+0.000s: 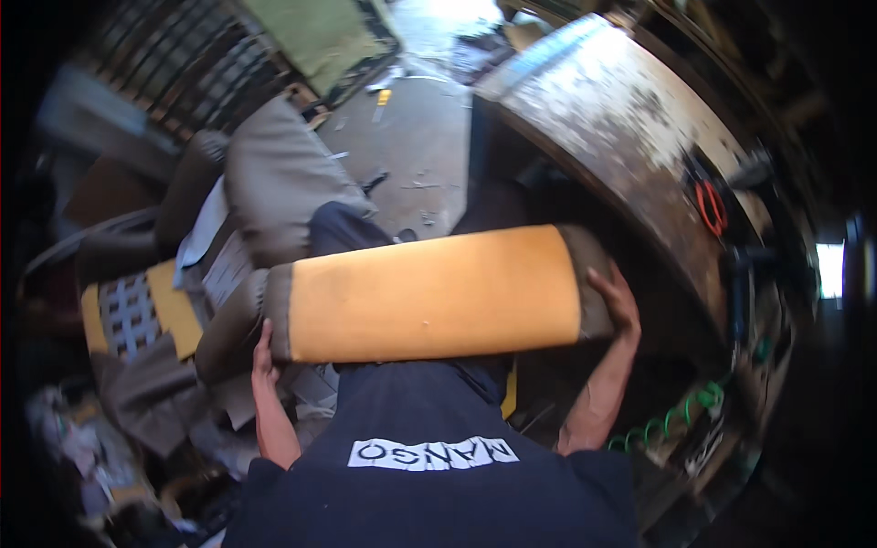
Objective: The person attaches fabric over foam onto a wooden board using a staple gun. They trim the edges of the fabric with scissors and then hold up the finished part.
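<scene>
A long cushion [434,297] with a bare orange foam face and brown-grey covered ends lies crosswise in front of my body. My left hand [264,354] grips its left end, thumb side up along the covered edge. At the other end, my right hand [618,297] presses on the brown cover, its fingers bent over the side. The cushion's underside is hidden, as are some of my fingers.
A worn workbench [612,110] runs along the right, with red-handled scissors [711,205] on it. Below it hangs a green coiled hose [676,411]. Grey upholstered pieces [283,169] are piled at the left. The concrete floor [411,146] shows ahead with scraps on it.
</scene>
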{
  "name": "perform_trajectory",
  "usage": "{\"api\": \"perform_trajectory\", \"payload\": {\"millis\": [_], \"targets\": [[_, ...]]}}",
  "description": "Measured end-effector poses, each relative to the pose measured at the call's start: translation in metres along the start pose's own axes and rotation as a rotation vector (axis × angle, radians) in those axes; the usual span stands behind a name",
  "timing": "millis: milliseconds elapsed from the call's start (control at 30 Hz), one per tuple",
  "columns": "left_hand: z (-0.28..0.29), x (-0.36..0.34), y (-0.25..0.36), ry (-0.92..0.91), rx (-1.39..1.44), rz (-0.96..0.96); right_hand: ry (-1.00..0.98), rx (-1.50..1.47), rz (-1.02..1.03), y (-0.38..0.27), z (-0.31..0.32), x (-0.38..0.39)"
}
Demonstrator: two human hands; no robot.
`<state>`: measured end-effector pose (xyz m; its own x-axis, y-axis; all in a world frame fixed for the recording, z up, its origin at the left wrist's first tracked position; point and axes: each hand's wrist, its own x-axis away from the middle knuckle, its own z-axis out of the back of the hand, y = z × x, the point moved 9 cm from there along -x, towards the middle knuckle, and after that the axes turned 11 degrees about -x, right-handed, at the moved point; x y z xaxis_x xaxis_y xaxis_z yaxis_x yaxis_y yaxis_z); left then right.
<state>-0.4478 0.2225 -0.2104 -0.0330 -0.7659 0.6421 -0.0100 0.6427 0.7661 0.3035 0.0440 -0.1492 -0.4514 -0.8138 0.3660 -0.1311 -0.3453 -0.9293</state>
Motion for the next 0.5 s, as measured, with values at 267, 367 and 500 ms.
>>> {"api": "perform_trajectory", "payload": {"millis": [267, 367, 500], "targets": [[-0.016, 0.008, 0.017, -0.019, -0.112, -0.047, -0.091, -0.738, 0.035, 0.043, 0.008, 0.017], [-0.009, -0.006, 0.011, -0.028, -0.061, -0.006, -0.046, -0.753, 0.002, 0.028, 0.004, 0.027], [-0.005, -0.009, 0.013, -0.058, -0.070, -0.061, 0.096, -0.547, 0.010, 0.043, 0.015, 0.025]]}}
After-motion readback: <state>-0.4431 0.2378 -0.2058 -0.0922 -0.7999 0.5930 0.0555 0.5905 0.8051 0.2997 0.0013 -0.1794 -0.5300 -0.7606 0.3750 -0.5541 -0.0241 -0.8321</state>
